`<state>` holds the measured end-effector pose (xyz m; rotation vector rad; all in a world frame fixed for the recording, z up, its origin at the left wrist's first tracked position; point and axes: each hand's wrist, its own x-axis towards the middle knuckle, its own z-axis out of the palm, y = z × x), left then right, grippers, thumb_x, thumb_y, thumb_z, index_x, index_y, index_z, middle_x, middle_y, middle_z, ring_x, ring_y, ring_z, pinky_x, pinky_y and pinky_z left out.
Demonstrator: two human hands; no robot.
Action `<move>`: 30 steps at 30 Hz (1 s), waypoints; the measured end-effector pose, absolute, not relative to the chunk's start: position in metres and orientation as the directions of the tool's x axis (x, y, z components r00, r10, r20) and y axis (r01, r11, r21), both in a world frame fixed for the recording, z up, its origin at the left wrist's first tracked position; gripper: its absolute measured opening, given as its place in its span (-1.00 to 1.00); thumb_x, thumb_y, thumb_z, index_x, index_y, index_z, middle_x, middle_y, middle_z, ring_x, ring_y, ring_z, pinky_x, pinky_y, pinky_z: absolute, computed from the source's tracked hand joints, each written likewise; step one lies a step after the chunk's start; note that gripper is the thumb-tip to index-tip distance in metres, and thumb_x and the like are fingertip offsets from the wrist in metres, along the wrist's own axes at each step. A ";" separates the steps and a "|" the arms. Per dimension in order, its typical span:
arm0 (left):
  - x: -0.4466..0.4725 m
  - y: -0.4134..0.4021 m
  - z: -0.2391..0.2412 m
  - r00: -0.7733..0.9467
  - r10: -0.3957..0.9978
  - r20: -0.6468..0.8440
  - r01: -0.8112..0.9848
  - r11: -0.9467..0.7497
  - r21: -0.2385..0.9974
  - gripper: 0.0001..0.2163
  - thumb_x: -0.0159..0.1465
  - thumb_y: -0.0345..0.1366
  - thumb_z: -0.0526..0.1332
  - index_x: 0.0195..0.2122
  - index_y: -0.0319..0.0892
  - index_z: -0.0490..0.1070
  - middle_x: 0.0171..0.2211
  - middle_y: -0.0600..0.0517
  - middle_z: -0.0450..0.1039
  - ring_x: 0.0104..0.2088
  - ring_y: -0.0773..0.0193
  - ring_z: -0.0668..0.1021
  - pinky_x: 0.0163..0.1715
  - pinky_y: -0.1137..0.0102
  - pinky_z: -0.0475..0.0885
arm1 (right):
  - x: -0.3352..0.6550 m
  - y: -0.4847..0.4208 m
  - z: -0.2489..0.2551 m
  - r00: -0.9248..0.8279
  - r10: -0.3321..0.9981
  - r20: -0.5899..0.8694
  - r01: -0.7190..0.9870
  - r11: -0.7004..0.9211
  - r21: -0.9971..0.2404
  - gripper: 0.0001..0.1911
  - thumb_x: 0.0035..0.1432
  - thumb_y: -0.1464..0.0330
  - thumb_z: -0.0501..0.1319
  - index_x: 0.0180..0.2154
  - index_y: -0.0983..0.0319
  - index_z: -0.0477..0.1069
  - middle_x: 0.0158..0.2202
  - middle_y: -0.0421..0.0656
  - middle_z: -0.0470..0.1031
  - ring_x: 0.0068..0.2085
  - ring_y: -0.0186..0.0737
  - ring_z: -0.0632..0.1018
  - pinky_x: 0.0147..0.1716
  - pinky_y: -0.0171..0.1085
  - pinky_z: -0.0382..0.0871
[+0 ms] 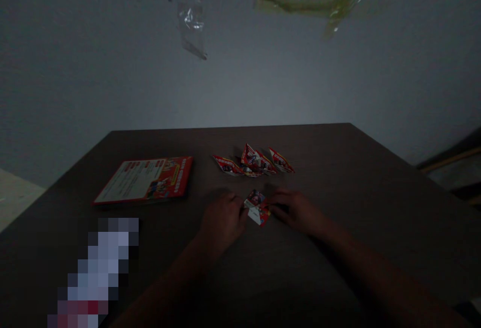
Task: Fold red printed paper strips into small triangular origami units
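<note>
Dim grey wall (240,82) above a dark brown wood-grain table (376,168)

Shadow covers most of the room, with the palest patch of wall just above the table's far edge. Crumpled strips of clear tape (192,25) cling to the wall at upper left of centre, one hanging downward, and a band of yellowish tape (296,3) runs across at upper right, meeting a second strip at an angle.

On the table, near the middle and between the two hands, is a small folded piece of red, white and dark printed paper (257,209), with corners pointing toward and away from the person. The bare left hand (224,218) is nearly closed, its fingers bent and its thumb and fingertips gripping the piece's left edge. The bare right hand (296,210) reaches in from the other side, fingers extended and brought together with the thumb on the piece's right edge. Light is too low to tell whether the paper is lifted slightly off the table or lies flat.

Just beyond the hands sits a cluster of sharply pointed, red-and-white folded paper shapes (251,160), some overlapping. Well to their left lies a flat rectangular red-and-white printed book or box (145,180), set at a slant. Nearer the person, at lower left, a long pale object (103,258) is blurred into blocks.
</note>
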<state>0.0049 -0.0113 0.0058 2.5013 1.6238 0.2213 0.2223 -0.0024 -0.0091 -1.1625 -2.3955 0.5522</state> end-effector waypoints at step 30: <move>0.014 -0.014 0.000 0.328 0.942 0.075 0.932 -0.336 0.140 -0.73 0.31 -0.23 -0.04 -0.31 -0.21 0.40 -0.32 -0.08 0.45 -0.29 0.17 0.50 -0.32 0.33 0.34 | 0.199 -0.002 -0.003 -0.349 0.937 0.013 0.898 0.338 -0.282 -0.67 0.29 0.26 -0.07 -0.31 0.25 0.40 -0.31 -0.09 0.48 -0.30 -0.24 0.50 -0.38 -0.33 0.21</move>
